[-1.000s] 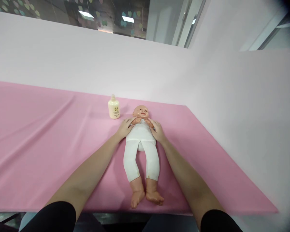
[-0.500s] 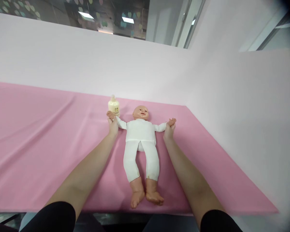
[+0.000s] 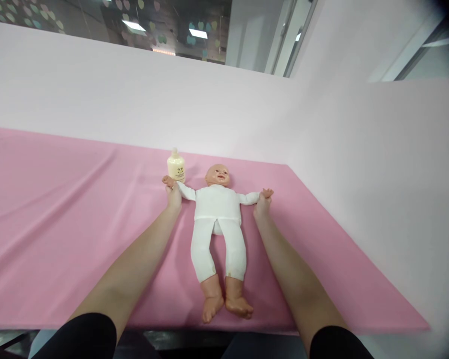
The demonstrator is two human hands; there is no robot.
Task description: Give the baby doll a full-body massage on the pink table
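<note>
A baby doll (image 3: 217,204) with a white cloth body lies on its back, its head away from me and its feet near the front edge. Both its arms are stretched out sideways. My left hand (image 3: 174,196) is closed around the doll's arm on the left, near the wrist. On the other side my right hand (image 3: 262,204) grips the opposite arm close to its small hand. Just behind the doll's left-side hand stands a pale yellow pump bottle (image 3: 176,167), upright, its lower part partly covered by that hand.
A pink sheet (image 3: 78,224) with some creases covers the table. White walls rise behind the table (image 3: 134,94) and along its right side (image 3: 389,174). Above the back wall is a window (image 3: 172,30) with reflected lights.
The doll's hands have dropped slightly toward me, with the left-side one also shifting a little outward. My hands keep their hold on both arms; the bottle stays in place.
</note>
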